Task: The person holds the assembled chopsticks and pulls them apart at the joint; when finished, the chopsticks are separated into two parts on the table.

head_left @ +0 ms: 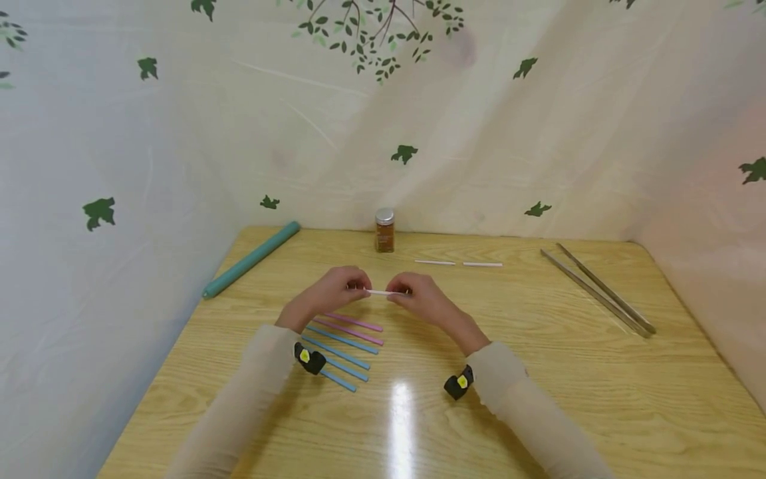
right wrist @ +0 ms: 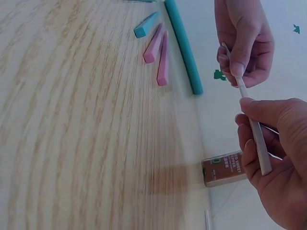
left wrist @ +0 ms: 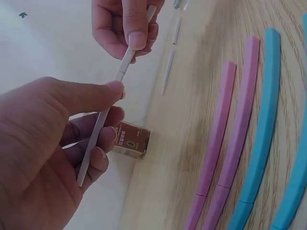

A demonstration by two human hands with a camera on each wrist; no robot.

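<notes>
Over the wooden table (head_left: 646,386), a slim white stick (head_left: 380,293) spans the gap between two hands, clear of the surface. The left hand (head_left: 341,287) pinches one part between thumb and fingers; the right hand (head_left: 423,298) pinches the other the same way. I'd worry about it snapping, or coming apart at the fine line across it, should the hands bend or twist unevenly. Too slack a pinch might let it slip and drop near the pink sticks (left wrist: 219,120) lying close by. It looks off-white, dull, narrow and flat-sided; whether that line is a joint or just a mark, I can't tell from here
</notes>
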